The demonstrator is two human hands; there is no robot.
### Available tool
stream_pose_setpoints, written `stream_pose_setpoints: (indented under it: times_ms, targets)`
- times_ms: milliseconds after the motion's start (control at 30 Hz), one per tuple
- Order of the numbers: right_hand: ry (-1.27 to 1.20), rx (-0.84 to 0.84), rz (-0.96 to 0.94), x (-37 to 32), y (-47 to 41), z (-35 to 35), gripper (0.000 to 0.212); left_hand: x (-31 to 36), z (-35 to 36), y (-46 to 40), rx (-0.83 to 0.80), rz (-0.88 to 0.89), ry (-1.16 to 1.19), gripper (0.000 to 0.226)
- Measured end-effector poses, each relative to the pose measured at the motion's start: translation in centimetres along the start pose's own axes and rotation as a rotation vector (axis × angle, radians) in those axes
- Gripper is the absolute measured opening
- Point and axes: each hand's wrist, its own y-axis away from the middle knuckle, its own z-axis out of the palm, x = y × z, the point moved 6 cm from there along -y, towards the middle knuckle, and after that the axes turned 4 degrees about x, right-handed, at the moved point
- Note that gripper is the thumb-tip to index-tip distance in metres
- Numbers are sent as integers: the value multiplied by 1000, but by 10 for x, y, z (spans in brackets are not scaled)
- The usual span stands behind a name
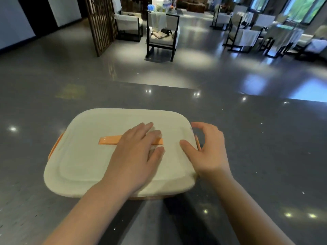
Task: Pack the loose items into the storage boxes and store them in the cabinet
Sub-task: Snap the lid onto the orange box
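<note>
**One lidded storage box on worktop, both hands at it**

- 1 storage box (79,165) in view: cream lid on, sitting near the front edge of the dark grey speckled worktop (256,156). Orange base just shows under the lid's near edge.
- 1 orange lid handle (109,140), a flat bar across the lid's middle. Its right part is covered by the left hand.
- 2 orange side latches: left latch (55,147) at the box's left edge, right latch (198,142) at the right edge, mostly hidden behind the right hand.
- left hand (136,152): flat, palm down on the lid, fingers straight and together, lying over the handle. Grips nothing. Fingertips are motion-blurred.
- right hand (207,149): at the box's right edge, fingers loosely curved and spread, thumb over the lid, other fingers past the rim beside the right latch. Holds nothing; can't tell if it touches the latch.
- No loose items visible on the worktop; box contents hidden by the lid.
- Background: glossy grey floor (159,68), wooden lattice screen (100,23), at least 2 dark-framed armchairs with pale cushions close by, nearest armchair (162,32), more seating blurred at right.
</note>
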Motion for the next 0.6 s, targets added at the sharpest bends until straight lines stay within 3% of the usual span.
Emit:
stream_pose_setpoints:
  times_ms: [100, 133, 200, 300, 367, 467, 600]
  targets:
    - [-199, -105, 377, 34, 19, 6, 88, 17, 30, -10, -125, 72, -110, 51]
    - [-334, -142, 496, 39, 27, 12, 88, 16, 35, -11, -141, 75, -138, 52]
    - [-532, -211, 601, 42, 38, 21, 64, 12, 39, -12, -149, 70, -147, 55]
    - [-610, -114, 490, 37, 41, 18, 31, 11, 39, -10, -153, 82, -152, 58]
    - [-548, -62, 420, 32, 40, 14, 34, 12, 39, -10, -154, 74, -150, 57]
    - [-436, -70, 406, 27, 41, 11, 56, 13, 38, -10, -152, 63, -142, 57]
    - [-209, -66, 271, 20, 35, 4, 50, 13, 39, -10, -157, 68, -126, 56]
